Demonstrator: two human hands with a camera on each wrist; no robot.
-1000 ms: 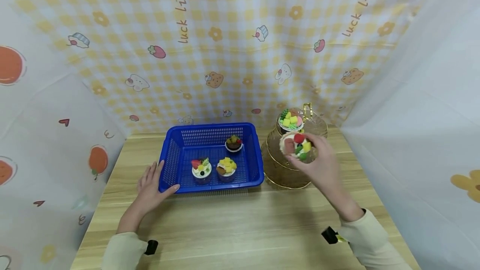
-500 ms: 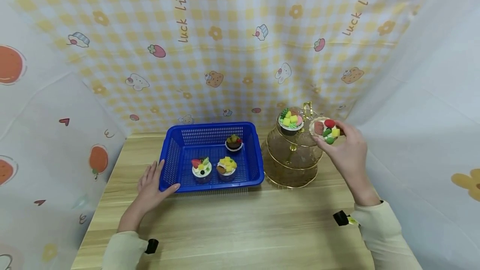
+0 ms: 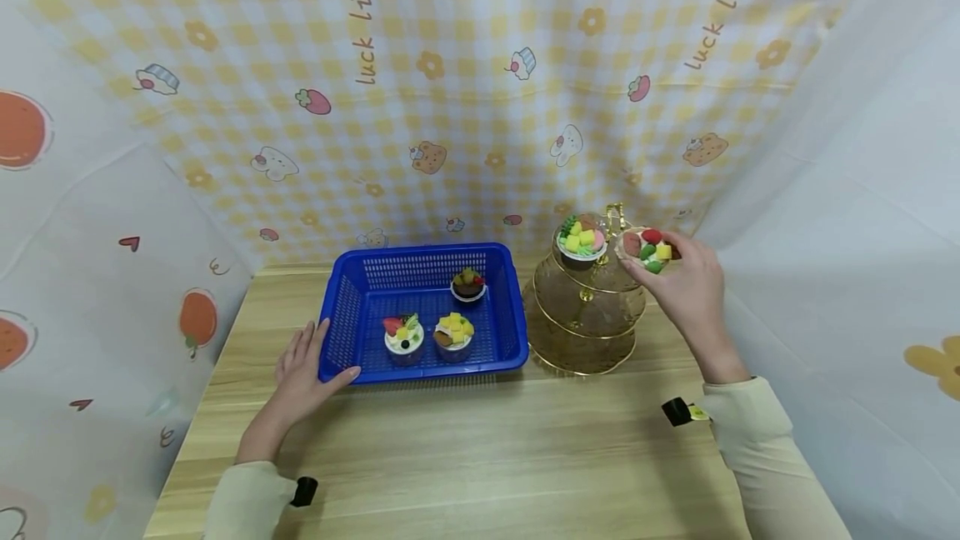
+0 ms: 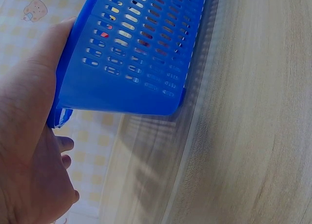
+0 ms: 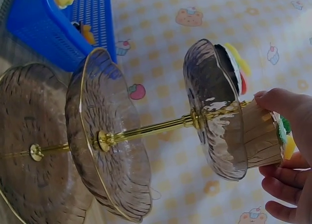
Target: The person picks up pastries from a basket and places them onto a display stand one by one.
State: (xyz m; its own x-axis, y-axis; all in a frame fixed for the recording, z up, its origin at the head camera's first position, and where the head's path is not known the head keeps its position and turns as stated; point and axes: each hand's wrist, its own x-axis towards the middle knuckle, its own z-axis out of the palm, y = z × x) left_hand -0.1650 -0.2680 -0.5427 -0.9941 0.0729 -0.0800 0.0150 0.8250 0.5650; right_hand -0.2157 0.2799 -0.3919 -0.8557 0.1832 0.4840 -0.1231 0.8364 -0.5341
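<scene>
My right hand pinches a toy cupcake, topped with red, yellow, green and brown pieces, between thumb and fingers. It is at the right of the top tier of a three-tier cake stand. In the right wrist view, the base of its tan wrapper is right at the top plate. Another cupcake, with green and yellow topping, sits at that tier's left. My left hand rests on the front left corner of a blue basket, fingers along its side, thumb over the front rim.
Inside the basket are a strawberry-topped cupcake, a yellow-cube cupcake and a dark one. The stand's gold handle rises behind the held cupcake. Patterned cloth hangs behind the wooden table.
My right hand has carried the cupcake right and farther back, from in front of the stand to the top tier's right side, then slightly left. My left hand has stayed at the basket corner.
</scene>
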